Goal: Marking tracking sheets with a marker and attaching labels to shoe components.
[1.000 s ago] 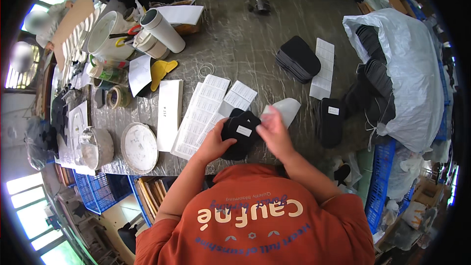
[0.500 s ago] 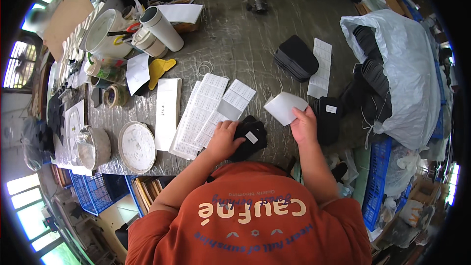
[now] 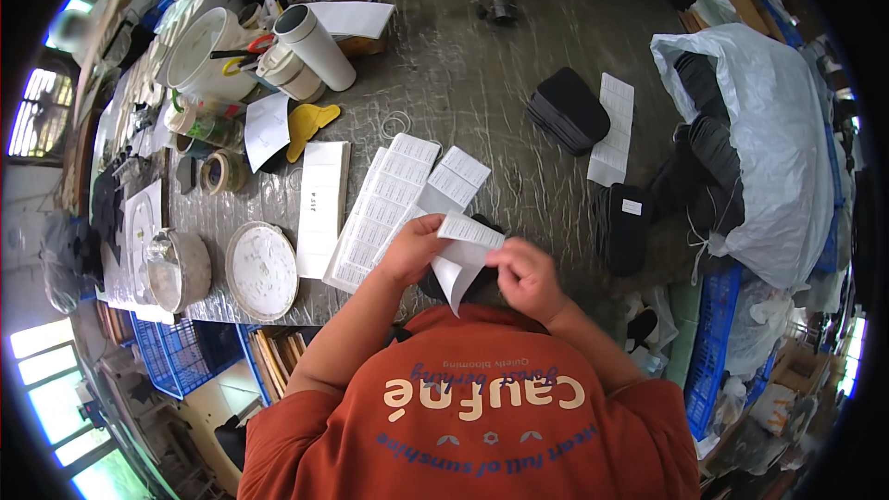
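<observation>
A sheet of white labels (image 3: 460,264) hangs in front of me, its lower part curling down. My left hand (image 3: 413,248) pinches the sheet's left edge between thumb and fingers. At the right edge, my right hand (image 3: 528,276) is closed with its fingertips on the sheet; whether a single label is between them is too small to tell. Beneath lie black flat pieces (image 3: 433,286), mostly covered by the sheet and hands. More printed label sheets (image 3: 381,196) are fanned out to the left. On the right, a black stack (image 3: 625,245) bears a white label on top.
Another black stack (image 3: 569,109) overlaps a label strip (image 3: 611,130). A white plastic bag (image 3: 782,157) with black pieces fills the right side. Leftward are a white booklet (image 3: 321,208), a round lid (image 3: 261,273), a pot (image 3: 185,278) and a tumbler (image 3: 319,51).
My right hand has brought the label sheet left, over the black pieces. My left hand has lifted off those pieces and taken the sheet's left edge.
</observation>
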A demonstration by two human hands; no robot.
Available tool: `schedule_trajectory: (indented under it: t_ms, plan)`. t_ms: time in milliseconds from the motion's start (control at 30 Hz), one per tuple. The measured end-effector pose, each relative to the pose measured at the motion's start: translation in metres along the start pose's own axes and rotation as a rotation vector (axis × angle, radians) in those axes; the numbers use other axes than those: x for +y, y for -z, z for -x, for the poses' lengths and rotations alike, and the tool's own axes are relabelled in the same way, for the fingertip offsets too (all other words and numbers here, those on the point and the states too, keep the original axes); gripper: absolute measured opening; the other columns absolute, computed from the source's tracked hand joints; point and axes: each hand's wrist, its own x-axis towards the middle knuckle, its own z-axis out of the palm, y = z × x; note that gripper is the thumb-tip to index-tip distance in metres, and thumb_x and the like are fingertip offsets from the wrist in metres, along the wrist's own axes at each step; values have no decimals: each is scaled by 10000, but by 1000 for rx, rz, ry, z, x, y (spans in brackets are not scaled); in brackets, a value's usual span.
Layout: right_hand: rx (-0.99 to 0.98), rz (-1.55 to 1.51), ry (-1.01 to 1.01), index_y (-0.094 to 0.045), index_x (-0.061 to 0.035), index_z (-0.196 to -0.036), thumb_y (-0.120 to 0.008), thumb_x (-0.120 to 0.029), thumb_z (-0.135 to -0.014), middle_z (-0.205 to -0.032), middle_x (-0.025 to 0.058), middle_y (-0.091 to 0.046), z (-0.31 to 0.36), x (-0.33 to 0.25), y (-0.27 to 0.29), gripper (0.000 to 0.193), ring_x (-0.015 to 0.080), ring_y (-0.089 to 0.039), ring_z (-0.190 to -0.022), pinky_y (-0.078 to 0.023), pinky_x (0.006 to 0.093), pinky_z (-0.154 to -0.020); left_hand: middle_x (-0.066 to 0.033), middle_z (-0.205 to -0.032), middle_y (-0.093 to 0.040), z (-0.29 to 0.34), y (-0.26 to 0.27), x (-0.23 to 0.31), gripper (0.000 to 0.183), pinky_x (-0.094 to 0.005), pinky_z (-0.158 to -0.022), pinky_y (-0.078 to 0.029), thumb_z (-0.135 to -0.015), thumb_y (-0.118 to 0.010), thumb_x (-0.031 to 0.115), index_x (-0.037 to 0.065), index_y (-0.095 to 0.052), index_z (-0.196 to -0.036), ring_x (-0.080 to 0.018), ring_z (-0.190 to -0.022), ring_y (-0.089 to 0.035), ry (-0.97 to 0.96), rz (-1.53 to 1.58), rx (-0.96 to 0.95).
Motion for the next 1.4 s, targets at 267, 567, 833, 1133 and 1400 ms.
schedule_trajectory:
  t_ms: [267, 567, 833, 1133, 1400]
  plan:
    - [271, -294, -222, -589, -15, -1036, -680, 11, -776, -871, 61, -620, -11, 9, 0, 276, 138, -608, -784, -499, 275, -719, -15, -844, -658, 16, 5, 12, 189, -232, -663, -459, -890, -571, 89, -10, -648, -1032, -80, -731, -582, -55, -700, 91]
    - [901, 458, -610, -480, 29, -1194, -810, -184, -688, -1107, 192, -574, 39, 67, 129, 641, 321, -567, -1005, -441, 388, -918, -15, -789, -645, 12, 24, 9, 172, -225, -612, -450, -887, -561, 78, -3, -649, -1010, -70, -660, -566, -117, -575, 276]
    - [657, 1126, -515, -474, -7, -1218, -764, -130, -718, -1053, 175, -590, 42, 49, 149, 591, 324, -577, -961, -456, 389, -872, -15, -772, -644, 23, 34, 24, 154, -228, -617, -447, -880, -572, 65, -7, -646, -995, -78, -646, -565, -193, -582, 375]
    - [-47, 515, -482, -502, 20, -1172, -822, -284, -659, -1190, 200, -521, 3, 40, -21, 677, 369, -544, -1053, -468, 447, -868, -96, -999, -634, 30, 32, -11, 232, -317, -839, -471, -813, -660, 139, -16, -647, -985, -200, -920, -596, -140, -855, 111]
    - [62, -215, -423, -462, -85, -1200, -772, -2, -633, -1033, 141, -575, 11, 35, -31, 652, 296, -588, -1015, -470, 350, -878, -143, -933, -589, 49, -28, -7, 75, -447, -828, -444, -702, -646, 88, 28, -641, -746, -348, -907, -572, -413, -1385, 108]
